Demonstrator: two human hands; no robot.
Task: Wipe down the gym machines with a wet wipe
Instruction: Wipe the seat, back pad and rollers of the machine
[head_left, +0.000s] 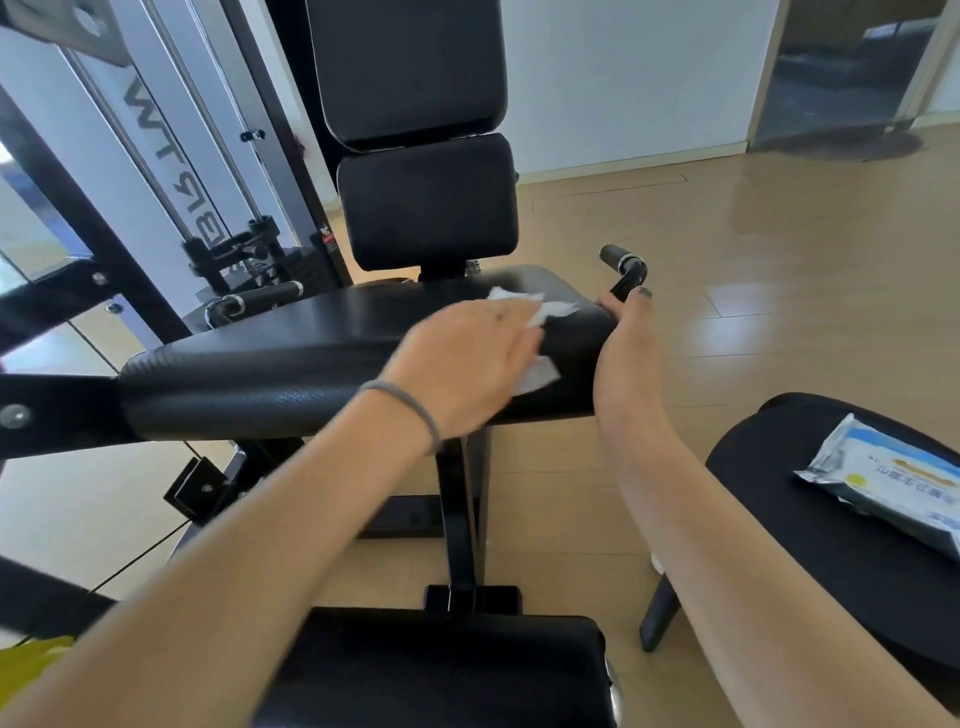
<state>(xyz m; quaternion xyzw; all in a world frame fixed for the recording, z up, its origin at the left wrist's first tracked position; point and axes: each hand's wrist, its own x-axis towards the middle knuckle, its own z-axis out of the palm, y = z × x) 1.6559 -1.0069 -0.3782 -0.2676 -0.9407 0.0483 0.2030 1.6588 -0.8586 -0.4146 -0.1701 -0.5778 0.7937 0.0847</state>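
A black padded seat (291, 364) of a gym machine stretches across the middle of the view. My left hand (462, 364) lies flat on its right part and presses a white wet wipe (540, 374) onto the padding; bits of the wipe stick out beyond my fingers. My right hand (626, 358) grips the seat's right end, fingers curled over the far edge beside a black side handle (623, 265). Two black back pads (431, 202) rise behind the seat.
A pack of wet wipes (883, 478) lies on a black stool (779, 519) at the right. Another black pad (441, 670) is close below me. The machine's silver and black frame (156, 171) stands at the left. Wooden floor (779, 260) spreads to the right.
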